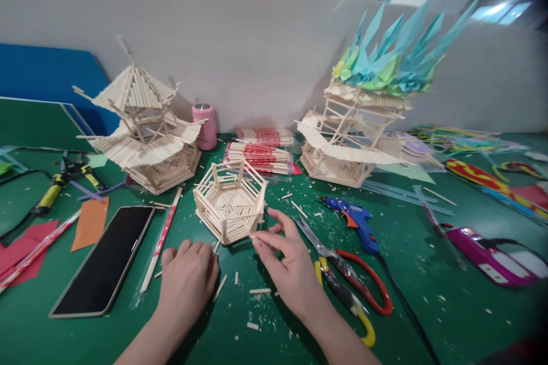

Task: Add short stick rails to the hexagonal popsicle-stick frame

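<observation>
A hexagonal basket-like frame of wooden sticks [231, 205] stands on the green table in front of me. My left hand [188, 274] is closed at its lower left, apart from it, fingers curled down; what it holds, if anything, is hidden. My right hand [285, 262] is at the frame's lower right edge, thumb and index finger nearly together at its corner, the other fingers bent; a tiny pale piece seems to show at the fingertips. Short cut stick pieces [260, 291] lie between and below my hands.
Stick pavilions stand at the back left [148, 142] and back right [342, 148]. A phone [105, 262] lies left. Scissors [342, 265], pliers [346, 296] and a blue glue gun [355, 219] with its cable lie right. Packed sticks [259, 157] and a pink cup [205, 125] are behind.
</observation>
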Motion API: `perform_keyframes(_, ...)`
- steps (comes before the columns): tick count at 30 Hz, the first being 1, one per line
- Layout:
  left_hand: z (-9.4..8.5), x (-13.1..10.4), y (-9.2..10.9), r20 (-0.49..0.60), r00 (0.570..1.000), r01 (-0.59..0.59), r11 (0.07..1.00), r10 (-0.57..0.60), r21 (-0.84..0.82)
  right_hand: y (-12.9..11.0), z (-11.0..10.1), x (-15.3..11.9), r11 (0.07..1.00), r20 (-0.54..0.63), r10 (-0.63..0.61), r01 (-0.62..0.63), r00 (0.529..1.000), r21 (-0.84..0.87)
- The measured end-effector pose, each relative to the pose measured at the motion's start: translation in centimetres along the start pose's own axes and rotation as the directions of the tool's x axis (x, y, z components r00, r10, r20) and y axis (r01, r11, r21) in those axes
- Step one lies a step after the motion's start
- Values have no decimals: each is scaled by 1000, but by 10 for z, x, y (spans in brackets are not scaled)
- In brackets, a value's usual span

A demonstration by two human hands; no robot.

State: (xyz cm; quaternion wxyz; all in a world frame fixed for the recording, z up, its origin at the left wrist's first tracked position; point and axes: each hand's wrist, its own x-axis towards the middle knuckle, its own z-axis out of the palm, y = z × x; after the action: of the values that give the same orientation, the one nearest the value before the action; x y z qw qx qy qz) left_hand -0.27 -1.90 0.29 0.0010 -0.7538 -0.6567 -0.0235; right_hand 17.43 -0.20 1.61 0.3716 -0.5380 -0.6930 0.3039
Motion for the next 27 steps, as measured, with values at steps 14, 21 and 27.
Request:
perform_keyframes(14,-3,-13,-6,94,995,35,999,-32,-29,13,9,30,999,-28,-46,47,999,12)
perform_keyframes(21,-10,-22,-23,113,990,91,993,-83,-72,11,0,19,999,31,-38,37,999,38)
perform_keyframes(27,-13,-25,-49,-135,981,96,954,-139,-285,12,-18,5,968,9,136,-135,991,210)
